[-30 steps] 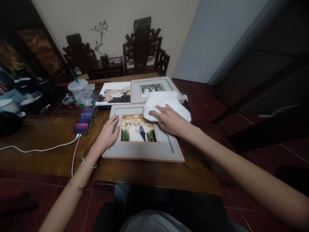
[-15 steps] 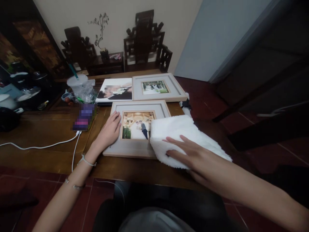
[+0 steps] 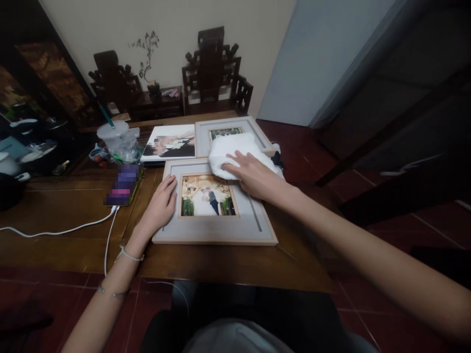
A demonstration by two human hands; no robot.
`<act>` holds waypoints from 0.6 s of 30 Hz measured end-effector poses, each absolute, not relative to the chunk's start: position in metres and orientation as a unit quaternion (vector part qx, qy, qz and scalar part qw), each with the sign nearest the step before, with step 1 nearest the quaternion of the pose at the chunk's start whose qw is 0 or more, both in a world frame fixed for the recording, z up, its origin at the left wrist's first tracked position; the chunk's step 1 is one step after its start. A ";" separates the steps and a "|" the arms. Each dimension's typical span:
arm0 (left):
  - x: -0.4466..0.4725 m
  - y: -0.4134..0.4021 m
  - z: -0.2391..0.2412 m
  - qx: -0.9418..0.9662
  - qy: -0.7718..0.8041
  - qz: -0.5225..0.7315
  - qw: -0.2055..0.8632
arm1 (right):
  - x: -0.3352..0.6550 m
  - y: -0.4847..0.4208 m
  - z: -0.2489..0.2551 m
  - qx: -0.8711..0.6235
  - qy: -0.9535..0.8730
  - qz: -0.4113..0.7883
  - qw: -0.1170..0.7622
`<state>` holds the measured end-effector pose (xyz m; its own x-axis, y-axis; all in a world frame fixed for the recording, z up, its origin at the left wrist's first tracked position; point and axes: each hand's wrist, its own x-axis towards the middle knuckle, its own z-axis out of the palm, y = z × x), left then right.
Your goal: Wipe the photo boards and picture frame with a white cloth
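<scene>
A photo frame [image 3: 217, 234] with a pale mat and light wood edge lies flat on the wooden table in front of me. My left hand [image 3: 164, 201] rests on its left side, fingers stretched along the edge. My right hand [image 3: 250, 171] holds a fluffy white cloth [image 3: 235, 146] against the frame's far right corner. Part of that cloth also covers the lower part of a second photo frame [image 3: 259, 132] behind, hiding most of its picture. Beside the second frame, a white-edged photo panel [image 3: 169, 142] lies at the left.
To the left, a phone [image 3: 123, 185] has white cables [image 3: 69, 228] plugged in. A plastic cup [image 3: 112, 132] with a straw stands behind it, beside a crumpled clear bag [image 3: 128, 147]. Dark carved chairs [image 3: 211, 68] stand along the wall. The table's edge [image 3: 235, 284] is close to me.
My right hand and the white cloth have moved away from me, from the near frame's lower right side to its far right corner. My left hand stays on the frame's left side.
</scene>
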<state>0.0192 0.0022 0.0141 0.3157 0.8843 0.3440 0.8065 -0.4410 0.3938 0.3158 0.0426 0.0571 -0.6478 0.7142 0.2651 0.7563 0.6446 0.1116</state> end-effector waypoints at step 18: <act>0.021 0.005 0.010 0.809 0.525 0.257 0.060 | 0.318 -0.100 0.061 -0.348 -0.933 0.042 0.086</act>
<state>0.0206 0.0055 0.0099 0.3166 0.8804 0.3531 0.8188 -0.4416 0.3668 0.3178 -0.0999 0.0613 -0.7436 0.6558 0.1307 0.6413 0.7547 -0.1386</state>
